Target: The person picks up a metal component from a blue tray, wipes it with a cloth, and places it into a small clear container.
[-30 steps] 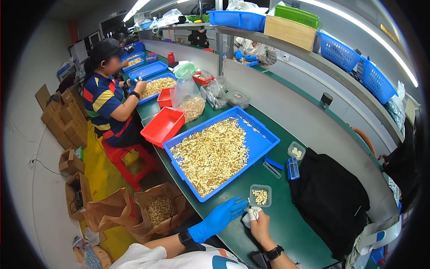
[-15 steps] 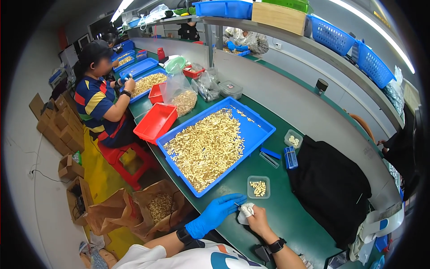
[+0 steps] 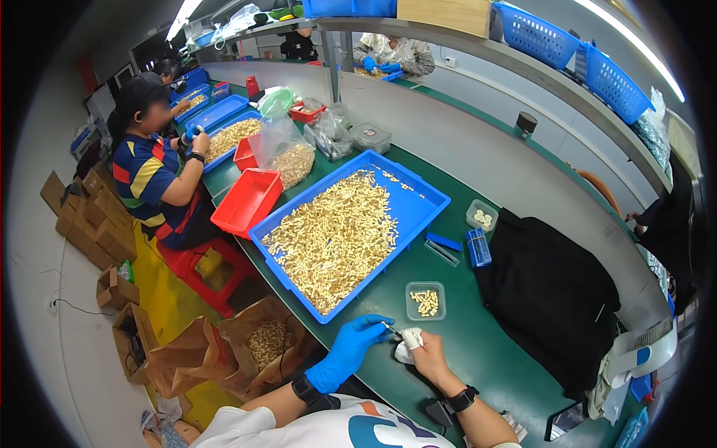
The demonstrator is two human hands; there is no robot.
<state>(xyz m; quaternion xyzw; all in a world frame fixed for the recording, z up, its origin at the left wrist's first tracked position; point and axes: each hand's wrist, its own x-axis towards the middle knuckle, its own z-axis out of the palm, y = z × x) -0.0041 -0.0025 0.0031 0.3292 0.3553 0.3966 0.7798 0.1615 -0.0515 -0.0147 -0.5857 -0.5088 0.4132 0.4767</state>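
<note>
The left hand point(image 3: 351, 352), in a blue glove, had its fingertips pinched shut on a small thin piece point(image 3: 391, 328), too small to tell more, at the near edge of the green table point(image 3: 478, 351). The right hand point(image 3: 423, 351), bare and wearing a dark wristwatch, was closed around a white cloth point(image 3: 408, 345) just right of that piece, the two hands touching or nearly so. Just beyond them sat a small clear tub point(image 3: 426, 301) with a few brass pieces in it. Farther and to the left lay a large blue tray point(image 3: 418, 196) heaped with small brass parts point(image 3: 334, 239). A black bag point(image 3: 549, 291) lay on the table to the right. At the far left a person in a striped shirt point(image 3: 153, 175) sat on a red stool beside a red bin point(image 3: 247, 202), and brown paper sacks point(image 3: 224, 351) stood on the floor below the table
</note>
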